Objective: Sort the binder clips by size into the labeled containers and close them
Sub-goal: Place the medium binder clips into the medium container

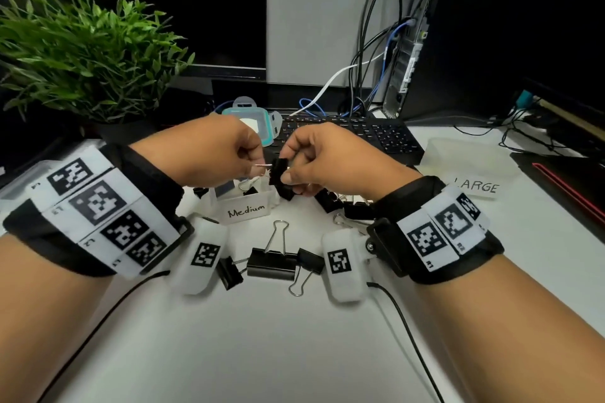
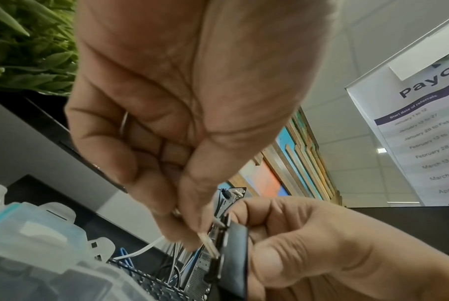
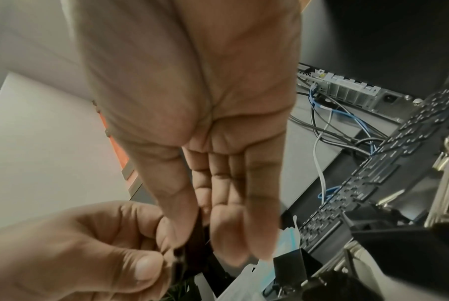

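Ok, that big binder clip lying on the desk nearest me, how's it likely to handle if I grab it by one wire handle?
The big binder clip would probably dangle and swing, since its wire handle looks hinged. The boxy black body should sit flat, unlikely to roll. Smaller clips lie close against it, so dragging it would likely nudge them.

Office workstation. A white tabletop [image 1: 294,353] carries a black keyboard [image 1: 360,134] at centre and a dark monitor [image 1: 196,3] at upper left. A desktop computer tower [image 1: 491,26] stands at upper right, its rear ports facing the viewer and trailing black, white and blue cables [image 1: 370,69]. A green potted plant [image 1: 82,49] occupies the left edge. In the left wrist view, a printed payout schedule poster [image 2: 424,132] hangs at right.
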A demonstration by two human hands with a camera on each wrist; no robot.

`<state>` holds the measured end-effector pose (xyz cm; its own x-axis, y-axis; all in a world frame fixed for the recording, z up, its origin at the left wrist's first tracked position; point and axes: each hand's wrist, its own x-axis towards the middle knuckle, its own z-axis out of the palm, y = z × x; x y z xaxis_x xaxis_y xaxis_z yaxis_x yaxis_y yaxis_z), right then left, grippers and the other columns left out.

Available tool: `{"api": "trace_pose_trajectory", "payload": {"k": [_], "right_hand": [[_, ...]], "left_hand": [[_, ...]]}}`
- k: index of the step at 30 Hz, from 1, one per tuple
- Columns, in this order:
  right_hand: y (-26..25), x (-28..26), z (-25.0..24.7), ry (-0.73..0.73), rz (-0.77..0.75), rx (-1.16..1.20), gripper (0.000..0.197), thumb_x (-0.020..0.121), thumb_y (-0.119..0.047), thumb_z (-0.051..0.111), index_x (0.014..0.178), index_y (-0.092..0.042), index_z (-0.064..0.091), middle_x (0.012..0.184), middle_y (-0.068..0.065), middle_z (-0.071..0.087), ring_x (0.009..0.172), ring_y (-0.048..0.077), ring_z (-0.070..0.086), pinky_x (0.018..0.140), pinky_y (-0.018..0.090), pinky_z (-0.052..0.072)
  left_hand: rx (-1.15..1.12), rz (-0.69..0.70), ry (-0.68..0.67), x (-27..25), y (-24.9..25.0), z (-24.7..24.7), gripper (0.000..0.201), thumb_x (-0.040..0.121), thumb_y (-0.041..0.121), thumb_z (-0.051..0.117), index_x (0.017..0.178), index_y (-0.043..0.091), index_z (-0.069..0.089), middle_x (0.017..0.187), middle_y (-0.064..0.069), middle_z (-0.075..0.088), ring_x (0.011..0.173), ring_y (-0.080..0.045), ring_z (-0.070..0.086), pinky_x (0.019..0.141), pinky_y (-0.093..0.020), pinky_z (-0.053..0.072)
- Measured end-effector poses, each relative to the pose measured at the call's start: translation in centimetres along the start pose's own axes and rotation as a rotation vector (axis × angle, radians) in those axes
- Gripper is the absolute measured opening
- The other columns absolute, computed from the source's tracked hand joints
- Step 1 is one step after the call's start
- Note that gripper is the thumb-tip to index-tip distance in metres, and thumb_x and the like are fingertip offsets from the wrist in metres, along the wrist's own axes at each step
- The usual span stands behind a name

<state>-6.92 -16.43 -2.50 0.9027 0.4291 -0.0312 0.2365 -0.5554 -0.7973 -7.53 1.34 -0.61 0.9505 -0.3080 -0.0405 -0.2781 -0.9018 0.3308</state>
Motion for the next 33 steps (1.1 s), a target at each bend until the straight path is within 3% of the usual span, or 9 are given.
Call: {"api": "trace_pose_trajectory", "payload": {"k": [5,8,13,17,19,23,27,33], "right_hand": [[0.1,-0.4,0.1,-0.179,0.081,-0.203,0.017,0.08,-0.014,0.074,0.095,-0.01,0.065,0.082,0.01,0.071,0.071,0.02,0.066,0.072,0.038,0.059],[-0.2,-0.7,0.5,-0.274,0.074,-0.319,0.018,0.078,-0.02,0.076,0.093,-0.016,0.067,0.074,0.0,0.067,0.066,0.012,0.062,0.068,0.033,0.058],[-0.5,-0.8,1.0,-0.351,0.057,-0.449,0.016,0.075,-0.028,0.078,0.088,-0.025,0.068,0.083,0.003,0.07,0.064,0.013,0.059,0.066,0.034,0.056],[-0.7,-1.0,0.9,-0.419,0.067,-0.522,0.014,0.075,-0.027,0.078,0.086,-0.023,0.07,0.065,-0.011,0.062,0.053,0.001,0.052,0.053,0.018,0.043],[-0.8,-1.2,0.9,-0.447,0.072,-0.557,0.015,0.075,-0.027,0.078,0.087,-0.022,0.071,0.062,-0.013,0.062,0.05,-0.002,0.05,0.051,0.015,0.041],[-1.1,-1.1,1.5,-0.444,0.044,-0.499,0.016,0.077,-0.028,0.076,0.091,-0.024,0.071,0.072,-0.008,0.067,0.058,0.002,0.054,0.057,0.019,0.046],[-1.5,-1.3,2.5,-0.471,-0.023,-0.434,0.017,0.079,-0.03,0.074,0.095,-0.03,0.07,0.078,-0.009,0.066,0.071,0.007,0.059,0.074,0.028,0.051],[-1.5,-1.2,3.1,-0.569,-0.031,-0.464,0.03,0.08,-0.031,0.073,0.108,-0.04,0.068,0.094,-0.009,0.068,0.067,-0.003,0.057,0.069,0.016,0.045]], "left_hand": [[0.021,-0.049,0.001,-0.1,-0.4,-0.3,0.014,0.086,0.022,0.065,0.074,0.026,0.066,0.063,0.014,0.06,0.062,-0.001,0.052,0.057,-0.02,0.037],[0.058,-0.067,-0.02,-0.1,-0.8,-0.6,0.014,0.087,0.019,0.064,0.075,0.027,0.067,0.064,0.014,0.06,0.061,0.001,0.052,0.057,-0.019,0.037],[0.118,-0.101,-0.024,0.1,-1.4,-0.7,0.007,0.086,0.019,0.065,0.084,0.021,0.071,0.067,0.013,0.06,0.063,-0.001,0.05,0.057,-0.019,0.038],[0.142,-0.127,-0.048,-0.1,-1.4,-0.6,0.007,0.086,0.019,0.065,0.083,0.02,0.071,0.074,0.009,0.064,0.071,-0.009,0.056,0.063,-0.022,0.043],[0.15,-0.126,-0.054,0.0,-1.4,-0.4,0.011,0.086,0.014,0.063,0.083,0.02,0.071,0.07,0.011,0.062,0.068,-0.006,0.055,0.063,-0.022,0.043],[0.157,-0.118,-0.061,0.2,-1.3,-0.1,0.015,0.088,0.011,0.06,0.091,0.016,0.073,0.071,0.011,0.063,0.068,-0.005,0.056,0.073,-0.024,0.047],[0.129,-0.126,-0.069,0.3,-1.3,-0.1,0.017,0.087,0.006,0.058,0.088,0.015,0.072,0.065,0.013,0.06,0.063,-0.004,0.054,0.069,-0.025,0.048],[0.089,-0.143,-0.073,0.2,-1.2,-0.1,0.017,0.087,0.007,0.056,0.079,0.016,0.067,0.062,0.01,0.062,0.056,0.002,0.054,0.055,-0.018,0.039]]}}
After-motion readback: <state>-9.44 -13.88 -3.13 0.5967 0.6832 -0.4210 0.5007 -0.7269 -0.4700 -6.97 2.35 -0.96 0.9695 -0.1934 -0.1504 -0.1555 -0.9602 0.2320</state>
